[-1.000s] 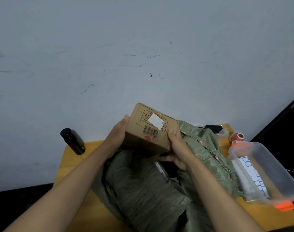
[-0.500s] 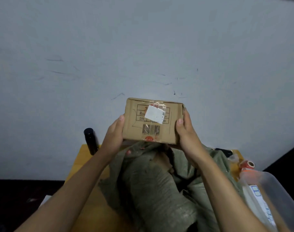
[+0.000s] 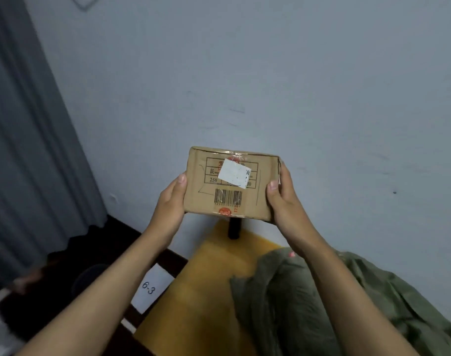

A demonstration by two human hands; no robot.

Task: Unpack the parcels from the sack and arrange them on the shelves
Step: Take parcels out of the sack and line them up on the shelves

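Observation:
A small brown cardboard parcel [image 3: 232, 185] with a white sticker, a barcode and a red stamp is held up in front of the grey wall. My left hand [image 3: 171, 204] grips its left edge, thumb on the front face. My right hand [image 3: 283, 199] grips its right edge the same way. The olive-green sack [image 3: 296, 299] lies crumpled on the yellow table [image 3: 201, 304] below and to the right of the parcel. What the sack holds is hidden.
A black bottle [image 3: 234, 228] stands at the table's far edge, half hidden behind the parcel. A white label marked 6-3 [image 3: 151, 287] sits left of the table on a dark surface. A grey curtain [image 3: 32, 150] hangs at the left.
Both hands have lifted the parcel out of the sack and up in front of the wall. My view has swung left; the clear plastic box at the right is out of sight.

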